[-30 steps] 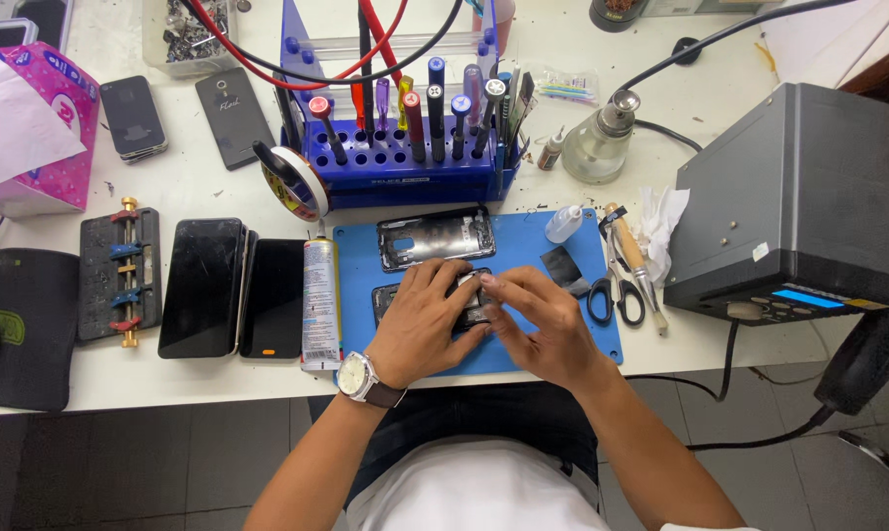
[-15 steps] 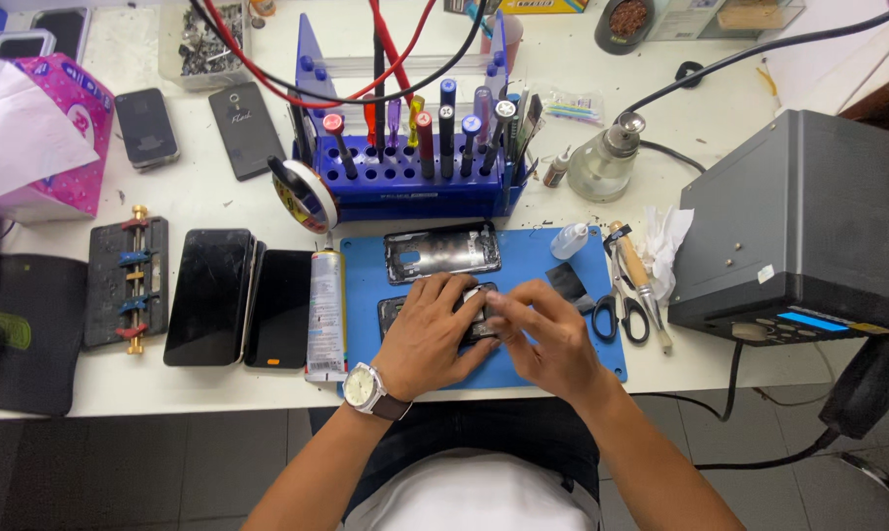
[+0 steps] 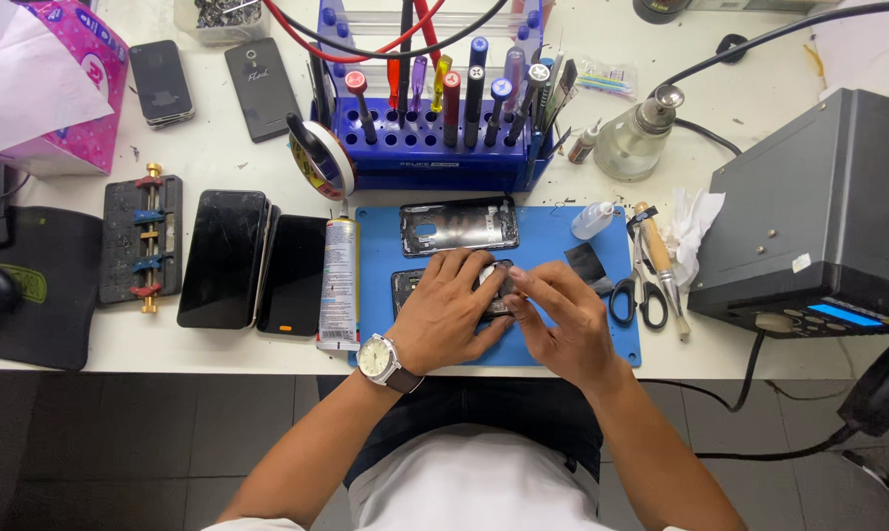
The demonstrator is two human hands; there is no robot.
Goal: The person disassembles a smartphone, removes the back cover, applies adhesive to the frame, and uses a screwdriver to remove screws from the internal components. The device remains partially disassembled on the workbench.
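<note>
Blue mat: hands over phone, scissors beside

One head-worn camera looks almost straight down from above the seated person onto the white workbench, fairly near, with the blue mat centred.

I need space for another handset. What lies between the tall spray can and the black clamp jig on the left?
In the head view, two dark phones lie side by side between the spray can and the clamp jig.
</note>
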